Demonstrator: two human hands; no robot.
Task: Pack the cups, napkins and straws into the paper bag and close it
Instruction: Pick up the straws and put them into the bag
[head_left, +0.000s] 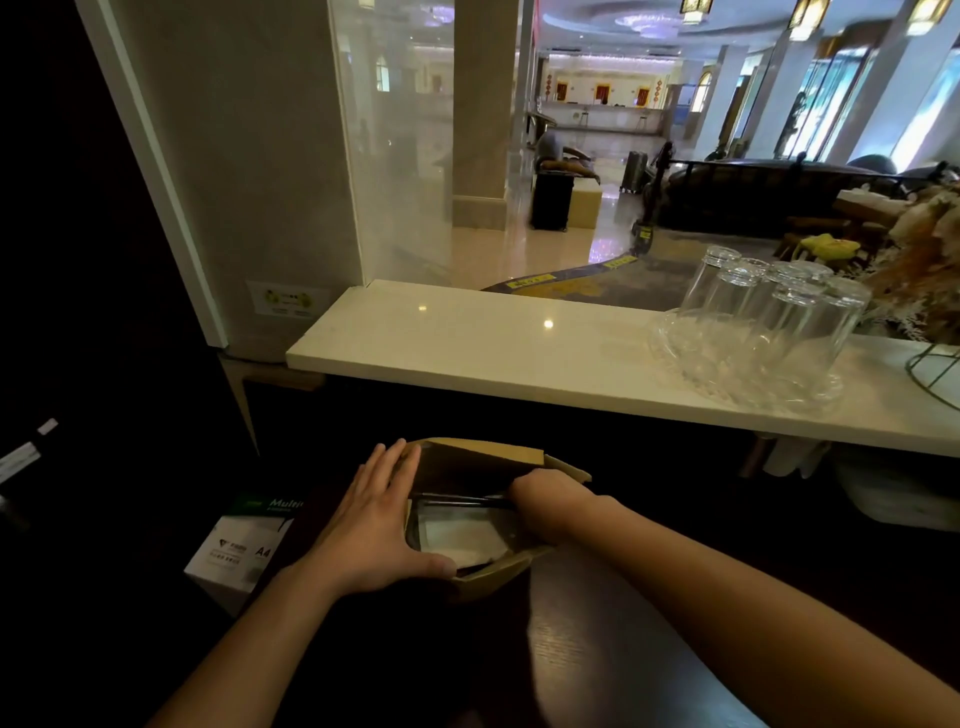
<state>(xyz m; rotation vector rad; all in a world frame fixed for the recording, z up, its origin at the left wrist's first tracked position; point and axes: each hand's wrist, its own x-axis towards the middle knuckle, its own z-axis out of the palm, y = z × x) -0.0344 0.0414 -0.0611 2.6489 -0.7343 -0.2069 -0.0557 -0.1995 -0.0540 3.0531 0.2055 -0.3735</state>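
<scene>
A brown paper bag (483, 457) stands open on the dark lower counter in front of me. My left hand (371, 525) lies flat against the bag's left side, thumb hooked over its near rim. My right hand (545, 506) reaches down into the bag from the right; its fingers are hidden inside. Dark straws (457, 500) lie across the bag's opening by my right hand. Below them a white napkin (460, 535) shows inside the bag. I cannot make out any cups in the bag.
A white marble shelf (493, 343) runs above the lower counter. On it at the right, several upturned glasses (769, 312) sit on a glass tray. A box of A4 paper (239, 545) stands left of the bag. A glass partition rises behind the shelf's left end.
</scene>
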